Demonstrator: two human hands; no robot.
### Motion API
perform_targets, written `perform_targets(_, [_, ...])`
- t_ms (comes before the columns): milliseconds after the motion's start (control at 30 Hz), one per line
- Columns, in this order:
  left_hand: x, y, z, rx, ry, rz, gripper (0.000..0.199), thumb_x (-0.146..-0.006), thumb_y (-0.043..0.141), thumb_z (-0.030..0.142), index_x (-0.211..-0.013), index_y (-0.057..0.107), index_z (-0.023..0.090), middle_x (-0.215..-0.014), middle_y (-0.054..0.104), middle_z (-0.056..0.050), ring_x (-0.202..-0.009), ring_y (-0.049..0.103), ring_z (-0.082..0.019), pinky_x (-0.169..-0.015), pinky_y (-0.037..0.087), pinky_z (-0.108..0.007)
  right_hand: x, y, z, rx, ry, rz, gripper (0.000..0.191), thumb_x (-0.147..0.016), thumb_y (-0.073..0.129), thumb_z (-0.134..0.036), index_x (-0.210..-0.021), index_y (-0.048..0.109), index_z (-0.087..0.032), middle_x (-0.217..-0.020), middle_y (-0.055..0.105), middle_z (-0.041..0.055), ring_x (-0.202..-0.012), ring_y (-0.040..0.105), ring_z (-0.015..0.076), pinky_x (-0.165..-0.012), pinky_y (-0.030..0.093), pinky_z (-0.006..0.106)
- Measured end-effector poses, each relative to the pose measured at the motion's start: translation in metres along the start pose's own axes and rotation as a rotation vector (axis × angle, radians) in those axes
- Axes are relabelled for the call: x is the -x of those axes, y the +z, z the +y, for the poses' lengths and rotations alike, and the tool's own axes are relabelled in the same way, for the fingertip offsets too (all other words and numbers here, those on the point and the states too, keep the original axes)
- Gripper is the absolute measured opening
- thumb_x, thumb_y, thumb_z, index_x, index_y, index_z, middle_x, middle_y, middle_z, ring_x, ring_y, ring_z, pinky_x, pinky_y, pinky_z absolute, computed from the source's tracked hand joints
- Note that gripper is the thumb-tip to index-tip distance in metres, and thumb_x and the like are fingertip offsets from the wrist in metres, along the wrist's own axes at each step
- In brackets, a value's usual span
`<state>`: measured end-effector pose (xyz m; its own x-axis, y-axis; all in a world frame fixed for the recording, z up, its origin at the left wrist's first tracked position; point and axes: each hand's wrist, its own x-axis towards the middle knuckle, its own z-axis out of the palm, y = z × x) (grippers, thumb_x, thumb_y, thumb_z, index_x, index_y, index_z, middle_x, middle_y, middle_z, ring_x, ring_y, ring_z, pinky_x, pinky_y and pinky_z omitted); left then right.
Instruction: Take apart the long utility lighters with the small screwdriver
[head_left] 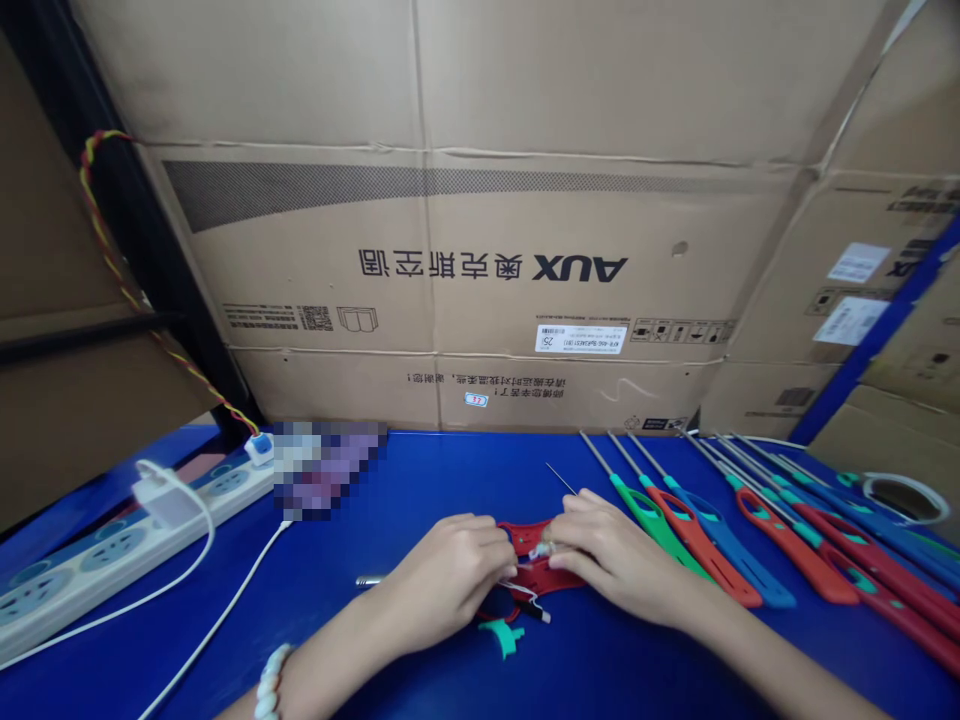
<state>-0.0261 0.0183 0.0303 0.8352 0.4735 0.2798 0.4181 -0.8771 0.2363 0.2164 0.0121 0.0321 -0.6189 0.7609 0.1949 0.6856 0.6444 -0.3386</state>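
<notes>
Carton (480, 215): evenly lit
Table (435, 480) below carton: darker frontward
Patch (330, 470) below carton: pixelated
Strip (169, 525) below-left of carton: stretched

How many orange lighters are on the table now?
2. One orange lighter lies between a green lighter and a blue lighter, right of the right hand; the other is farther right, beside a red lighter. More may hide among those overlapping there.
</notes>
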Motion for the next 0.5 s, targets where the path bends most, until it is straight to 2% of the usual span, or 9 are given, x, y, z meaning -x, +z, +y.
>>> perform_targets(167, [0.0,-0.006,-0.007,0.028,-0.08,-0.005,0.03,-0.098,0.037,0.017,-0.072,0.052,0.017,-0.07,0.058,-0.001,-0.065,0.046,-0.016,-0.063,0.036,-0.027,0.003,-0.022,0.033,-0.105,0.204,0.256,0.029,-0.097,0.04,-0.037,-0.082,0.058,-0.02,-0.084,0.064,0.0039,-0.079,0.056,0.0212,-0.075,0.04,0.033])
perform_targets(267, [0.0,-0.005,-0.008,0.059,-0.092,-0.025,0.027,-0.097,0.04,0.02,-0.075,0.055,0.017,-0.074,0.06,-0.001,-0.069,0.048,-0.017,-0.067,0.037,-0.028,0.003,-0.019,0.023,-0.155,0.234,0.205,0.031,-0.097,0.04,-0.039,-0.073,0.05,-0.02,-0.073,0.058,0.0009,-0.068,0.053,0.0185,-0.065,0.039,0.03])
perform_targets(400, [0.001,0.001,-0.004,0.155,-0.128,0.001,0.014,-0.096,0.049,0.029,-0.091,0.058,0.019,-0.087,0.064,-0.001,-0.08,0.052,-0.018,-0.079,0.037,-0.03,0.002,0.002,-0.01,-0.255,0.143,0.093,0.022,-0.099,0.036,-0.03,-0.083,0.048,-0.022,-0.08,0.057,-0.0006,-0.075,0.053,0.0164,-0.07,0.039,0.028])
perform_targets(500, [0.001,0.005,-0.001,0.217,-0.143,0.027,0.016,-0.097,0.047,0.033,-0.095,0.056,0.02,-0.093,0.064,-0.001,-0.086,0.052,-0.019,-0.084,0.035,-0.031,0.002,0.014,-0.023,-0.235,0.095,0.054,0.018,-0.098,0.036,-0.024,-0.085,0.048,-0.022,-0.082,0.056,0.0002,-0.077,0.053,0.0167,-0.072,0.039,0.028])
